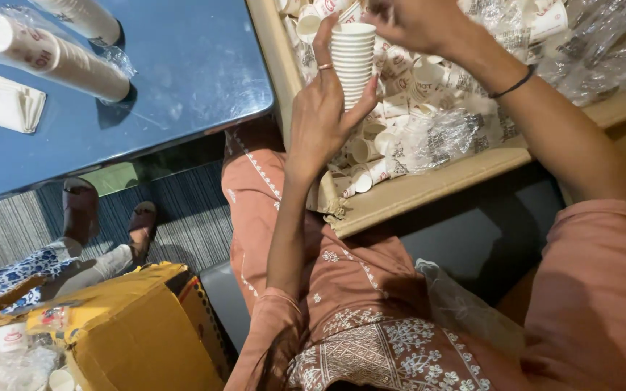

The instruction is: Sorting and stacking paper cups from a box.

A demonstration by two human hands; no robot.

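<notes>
Over carton [429, 190], white nested paper cups [352, 59]

Loose cups [393, 105] in box [429, 190]

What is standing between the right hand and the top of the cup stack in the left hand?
Nothing visible. The right hand is just beside the open top of the cup stack, which the left hand grips from below.

White paper cup stack [352, 61]: nested, upright, rim up, above cup-filled cardboard box.
</notes>
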